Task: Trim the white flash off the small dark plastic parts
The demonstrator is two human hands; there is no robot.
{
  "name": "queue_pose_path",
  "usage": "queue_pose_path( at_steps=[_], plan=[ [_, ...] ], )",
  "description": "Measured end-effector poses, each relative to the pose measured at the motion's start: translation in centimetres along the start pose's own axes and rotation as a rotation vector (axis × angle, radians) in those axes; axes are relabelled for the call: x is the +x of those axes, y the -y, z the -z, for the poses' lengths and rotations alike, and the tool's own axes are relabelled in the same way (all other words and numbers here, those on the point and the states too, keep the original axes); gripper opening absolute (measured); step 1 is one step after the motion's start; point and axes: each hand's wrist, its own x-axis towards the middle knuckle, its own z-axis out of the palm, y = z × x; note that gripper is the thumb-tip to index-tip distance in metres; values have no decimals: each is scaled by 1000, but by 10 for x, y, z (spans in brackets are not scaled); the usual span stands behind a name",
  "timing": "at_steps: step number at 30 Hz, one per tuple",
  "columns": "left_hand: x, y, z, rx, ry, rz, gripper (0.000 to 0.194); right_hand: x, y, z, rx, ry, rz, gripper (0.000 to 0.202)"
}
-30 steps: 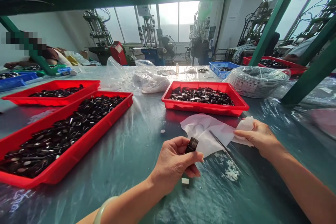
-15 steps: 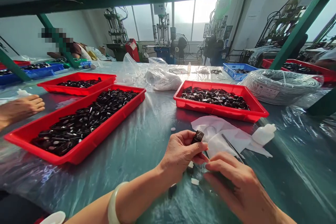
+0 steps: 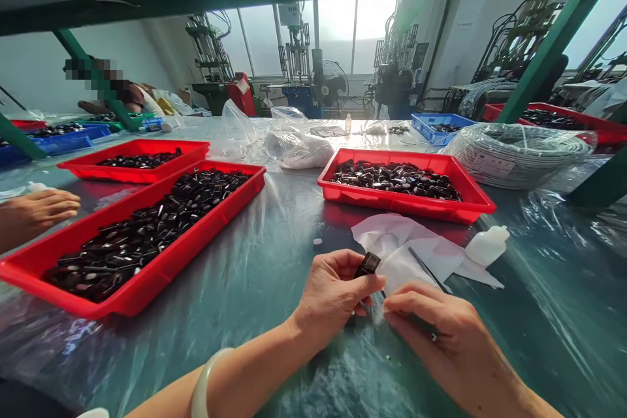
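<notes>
My left hand (image 3: pixel 327 297) is closed on a small black plastic part (image 3: pixel 368 265), pinched between thumb and fingers with its end tilted up. Close to its fingertips, my right hand (image 3: pixel 443 333) holds thumb and forefinger pressed together; whatever they grip is too small to make out. A tiny white bit (image 3: pixel 434 337) shows by the curled fingers of that hand. Behind both hands lies a crumpled white cloth (image 3: pixel 386 233), with a thin dark tool (image 3: pixel 427 269) across it. A white squeeze bottle (image 3: pixel 487 246) rests at the cloth's right end.
Beyond the cloth is a red tray (image 3: pixel 406 206) full of black parts. More such parts fill a long red tray (image 3: pixel 206 227) and another red tray (image 3: pixel 132 173) on the left. A co-worker's hand (image 3: pixel 42 215) is at far left. A wrapped cable coil (image 3: pixel 519 155) sits right.
The view has shifted slightly. My left hand still holds the black part, and my right hand stays close to it. White pieces seen on the table under my hands no longer show.
</notes>
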Motion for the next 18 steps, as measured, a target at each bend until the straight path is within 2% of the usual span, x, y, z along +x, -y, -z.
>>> queue_pose_path(
  at_steps=[3, 6, 8, 13, 18],
  plan=[
    [-2, 1, -3, 45, 45, 36, 20, 5, -2, 11, 136, -241, -169, 7],
    [-6, 4, -7, 72, 105, 51, 18, 7, -2, 14, 297, -377, -242, 4],
    [-7, 6, -9, 83, 135, 49, 17, 8, 0, 13, 372, -379, -270, 4],
    [-8, 9, -9, 89, 171, 43, 15, 8, 4, 11, 455, -287, -297, 5],
    [-7, 9, -9, 77, 178, 47, 14, 6, 2, 9, 466, -301, -309, 10]
  ],
)
